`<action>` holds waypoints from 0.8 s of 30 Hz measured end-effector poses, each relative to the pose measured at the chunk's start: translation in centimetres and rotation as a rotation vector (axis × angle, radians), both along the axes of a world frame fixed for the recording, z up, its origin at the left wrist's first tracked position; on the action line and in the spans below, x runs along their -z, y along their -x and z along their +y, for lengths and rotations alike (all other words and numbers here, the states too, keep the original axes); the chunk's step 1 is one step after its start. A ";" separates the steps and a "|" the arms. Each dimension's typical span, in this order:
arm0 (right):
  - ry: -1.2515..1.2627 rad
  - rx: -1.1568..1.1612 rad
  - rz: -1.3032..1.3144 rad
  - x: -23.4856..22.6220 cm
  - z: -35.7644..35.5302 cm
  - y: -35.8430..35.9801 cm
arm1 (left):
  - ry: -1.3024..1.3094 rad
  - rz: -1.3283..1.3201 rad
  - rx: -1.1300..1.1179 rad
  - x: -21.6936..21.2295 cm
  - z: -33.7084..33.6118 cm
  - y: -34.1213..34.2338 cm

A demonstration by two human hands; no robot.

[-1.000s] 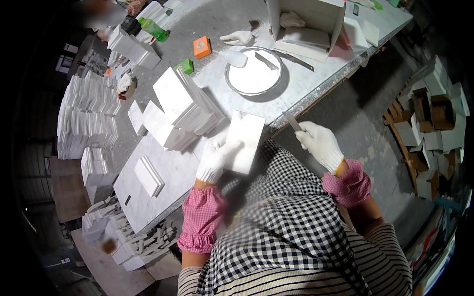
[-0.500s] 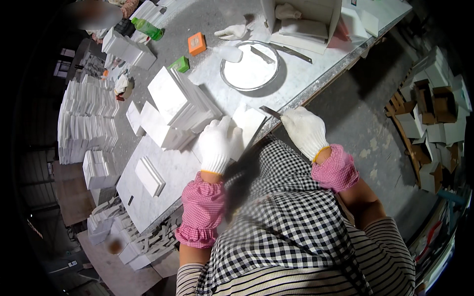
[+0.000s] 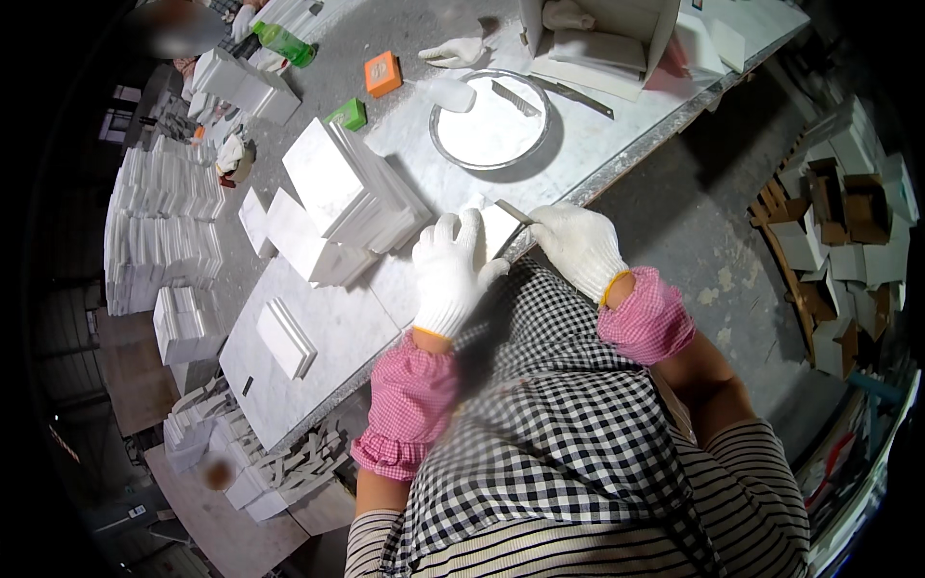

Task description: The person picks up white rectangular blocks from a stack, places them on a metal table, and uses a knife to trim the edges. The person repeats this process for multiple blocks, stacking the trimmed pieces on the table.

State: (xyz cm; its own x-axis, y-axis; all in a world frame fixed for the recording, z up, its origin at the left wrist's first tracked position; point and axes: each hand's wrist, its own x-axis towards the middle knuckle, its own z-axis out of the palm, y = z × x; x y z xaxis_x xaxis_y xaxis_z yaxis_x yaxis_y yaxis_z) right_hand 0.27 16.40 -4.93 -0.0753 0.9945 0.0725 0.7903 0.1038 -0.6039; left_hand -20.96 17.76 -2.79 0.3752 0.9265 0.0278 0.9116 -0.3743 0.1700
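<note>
My left hand (image 3: 447,279), in a white knitted glove, grips a small white tile (image 3: 495,231) at the near edge of the table, fingers over it and thumb along its near side. In my gloved right hand (image 3: 580,243) is a narrow, dark flat blade (image 3: 513,211), pinched at its end and set against the tile's right edge. The glove hides the blade's other end. Just left of my left hand stands a stack of white tiles (image 3: 352,193). Beyond my hands sits a round bowl of white powder (image 3: 491,130), with a serrated strip (image 3: 515,97) lying in it.
A knife-like blade (image 3: 578,99) lies behind the bowl, beside an open white box (image 3: 597,58). Orange (image 3: 383,74) and green (image 3: 349,115) small boxes and a green bottle (image 3: 284,44) stand farther left. Two thin tiles (image 3: 286,337) lie at left. Cartons (image 3: 848,202) fill the right.
My right hand has moved left, bringing the blade against the tile's edge. My left hand has shifted right and the tile has turned slightly under it.
</note>
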 end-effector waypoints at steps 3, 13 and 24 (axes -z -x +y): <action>-0.007 -0.018 -0.001 -0.2 0.2 0.1 | 0.002 -0.015 0.010 0.4 0.1 0.3; 0.015 -0.049 -0.104 -0.3 0.9 0.5 | -0.006 -0.059 0.038 0.7 0.3 0.4; -0.008 -0.071 -0.251 0.2 1.3 2.1 | -0.013 -0.053 0.052 1.0 0.5 0.5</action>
